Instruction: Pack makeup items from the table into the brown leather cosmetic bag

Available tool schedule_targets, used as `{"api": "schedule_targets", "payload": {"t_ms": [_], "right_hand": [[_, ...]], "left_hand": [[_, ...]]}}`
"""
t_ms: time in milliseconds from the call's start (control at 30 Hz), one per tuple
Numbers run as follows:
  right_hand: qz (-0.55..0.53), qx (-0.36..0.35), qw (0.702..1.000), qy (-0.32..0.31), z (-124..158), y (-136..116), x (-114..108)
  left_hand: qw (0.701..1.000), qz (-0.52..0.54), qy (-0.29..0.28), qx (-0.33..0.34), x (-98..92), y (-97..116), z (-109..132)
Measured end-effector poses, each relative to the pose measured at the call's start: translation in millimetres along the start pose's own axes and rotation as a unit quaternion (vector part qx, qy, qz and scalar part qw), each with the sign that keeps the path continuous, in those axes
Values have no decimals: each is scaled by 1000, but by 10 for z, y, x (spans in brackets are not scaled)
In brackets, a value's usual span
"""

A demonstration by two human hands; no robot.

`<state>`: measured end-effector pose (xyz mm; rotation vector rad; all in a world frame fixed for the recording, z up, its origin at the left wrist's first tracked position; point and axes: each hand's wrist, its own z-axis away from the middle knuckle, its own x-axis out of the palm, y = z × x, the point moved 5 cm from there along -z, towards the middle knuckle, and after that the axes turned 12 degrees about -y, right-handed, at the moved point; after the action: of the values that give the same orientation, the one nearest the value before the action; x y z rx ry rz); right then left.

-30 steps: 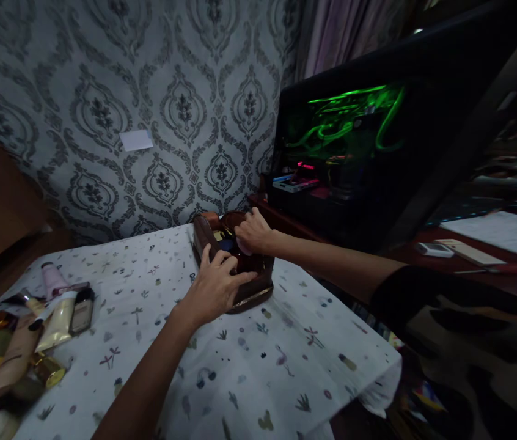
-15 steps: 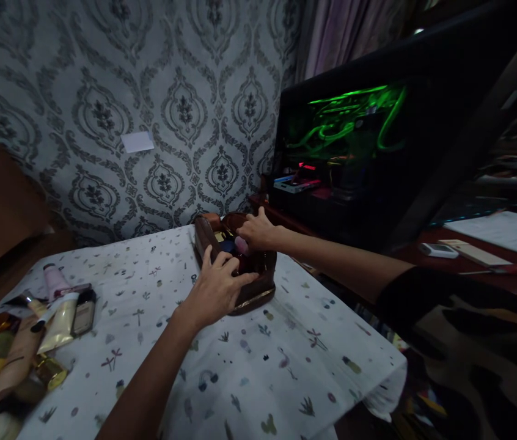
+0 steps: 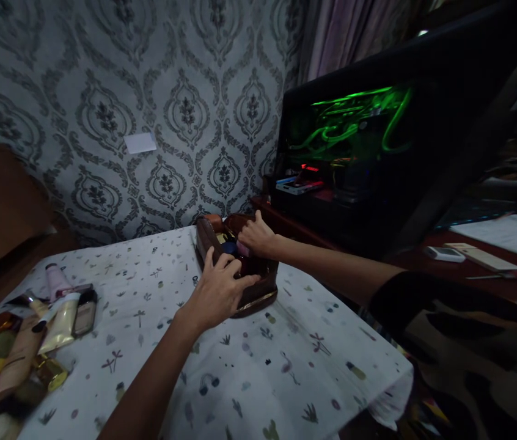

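A dark brown glossy pouch [image 3: 258, 288] stands open on the patterned white tablecloth [image 3: 249, 360]. My left hand [image 3: 218, 292] grips its near rim, fingers curled over the edge. My right hand [image 3: 255, 235] reaches into the open top, closed on a small pink item [image 3: 242, 249] that sits partly inside the pouch. A blue thing [image 3: 228, 247] shows inside the pouch below it.
Several cosmetic tubes and bottles [image 3: 57, 311] lie in a heap at the table's left edge. A dark glass case with green lights [image 3: 354, 131] stands on a reddish desk [image 3: 469, 269] to the right. Patterned wallpaper [image 3: 157, 104] is behind.
My right hand has sunk a little deeper into the pouch with the pink item. The left hand stays on the rim. The view has shifted slightly.
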<state>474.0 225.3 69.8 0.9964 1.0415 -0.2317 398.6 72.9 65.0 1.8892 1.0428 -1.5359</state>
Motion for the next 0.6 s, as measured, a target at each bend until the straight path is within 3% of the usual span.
{"api": "schedule_targets", "payload": {"t_ms": [367, 600], "right_hand": [[-36, 6, 999, -27, 68, -10, -70], [-70, -18, 996, -55, 164, 66, -234]], "left_hand": [[1000, -2, -1, 0, -4, 7, 3], [1000, -11, -7, 2, -4, 3, 4]]}}
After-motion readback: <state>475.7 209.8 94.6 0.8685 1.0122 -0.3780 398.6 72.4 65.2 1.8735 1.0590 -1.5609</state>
